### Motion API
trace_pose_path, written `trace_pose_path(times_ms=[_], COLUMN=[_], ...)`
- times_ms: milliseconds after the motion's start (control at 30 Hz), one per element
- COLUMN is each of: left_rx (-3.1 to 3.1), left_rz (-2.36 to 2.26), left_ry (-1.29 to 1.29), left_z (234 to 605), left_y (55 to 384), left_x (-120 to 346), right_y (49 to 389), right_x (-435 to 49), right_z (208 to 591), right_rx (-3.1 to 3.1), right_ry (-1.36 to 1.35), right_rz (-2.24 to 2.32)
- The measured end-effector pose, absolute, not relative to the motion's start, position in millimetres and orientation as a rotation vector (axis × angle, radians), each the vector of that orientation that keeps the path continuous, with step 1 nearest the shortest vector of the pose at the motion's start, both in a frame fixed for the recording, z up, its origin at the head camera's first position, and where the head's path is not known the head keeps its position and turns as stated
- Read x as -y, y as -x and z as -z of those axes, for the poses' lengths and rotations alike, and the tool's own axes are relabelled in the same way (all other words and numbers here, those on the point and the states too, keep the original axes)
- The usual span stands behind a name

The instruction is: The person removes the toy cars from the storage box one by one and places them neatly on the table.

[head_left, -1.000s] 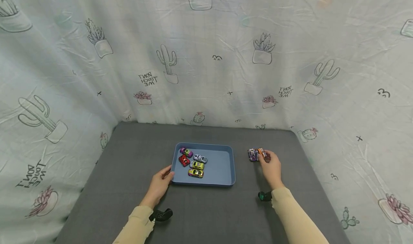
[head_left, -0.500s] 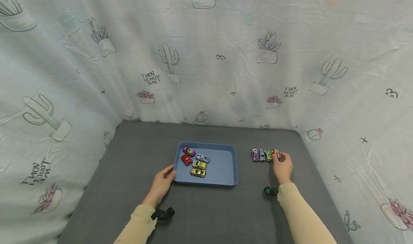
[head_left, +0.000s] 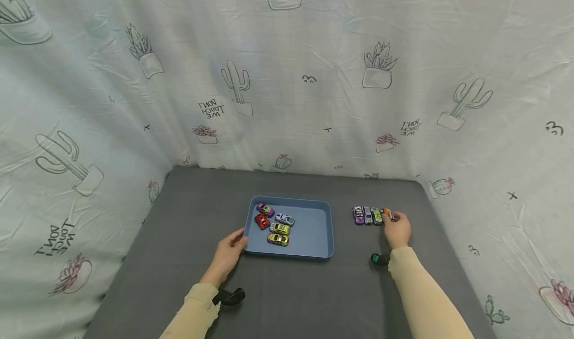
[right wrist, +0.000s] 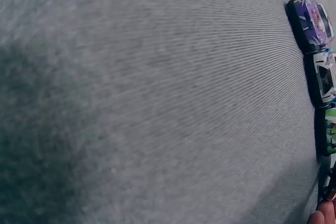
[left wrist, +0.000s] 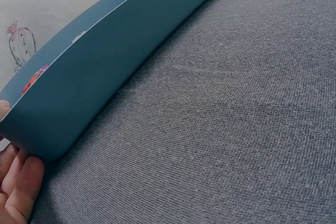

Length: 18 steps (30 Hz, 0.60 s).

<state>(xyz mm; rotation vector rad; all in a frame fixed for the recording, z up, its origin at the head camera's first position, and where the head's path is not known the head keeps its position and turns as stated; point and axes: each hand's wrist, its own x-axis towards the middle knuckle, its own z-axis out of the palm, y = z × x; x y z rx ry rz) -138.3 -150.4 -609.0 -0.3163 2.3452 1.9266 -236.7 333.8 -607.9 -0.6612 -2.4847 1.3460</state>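
Observation:
My right hand (head_left: 398, 231) pinches an orange toy car (head_left: 387, 213) at the right end of a row on the table. Beside it, side by side, stand a green toy car (head_left: 376, 216), a white one (head_left: 367, 215) and a purple one (right wrist: 312, 22). Only the fingertips (right wrist: 326, 213) of that hand show in the right wrist view. My left hand (head_left: 226, 256) grips the near left corner of a blue tray (head_left: 314, 232), its thumb at the rim. Several toy cars lie in the tray's left half, among them a red one (head_left: 262, 222) and a yellow one (head_left: 278, 239).
A grey cloth-covered table (head_left: 296, 299) carries everything. Behind it and at both sides hangs a pale curtain (head_left: 287, 99) with cactus drawings. A black wrist device (head_left: 230, 297) is on my left wrist, another (head_left: 379, 259) on my right.
My right hand has moved right along the row with the orange car and lowered it beside the green one. The green and white cars have come into sight. My left hand stays at the tray.

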Motion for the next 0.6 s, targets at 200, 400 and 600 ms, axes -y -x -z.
trace_pose_path(times_ms=[200,400,600], left_rx=[-2.349,-2.343,-2.34], left_rz=[-1.911,-1.901,-1.899], left_ry=[0.346,0.364,0.368], left_z=[607,605,607], left_y=[140,141,140], left_x=[149,148,150], right_y=[239,234,223], right_x=[-338,-341,-340], right_z=[610,613,624], right_rx=[2.523,2.492,2.439], right_ry=[0.616,0.566,0.55], right_rz=[-1.287,-1.312,-1.405])
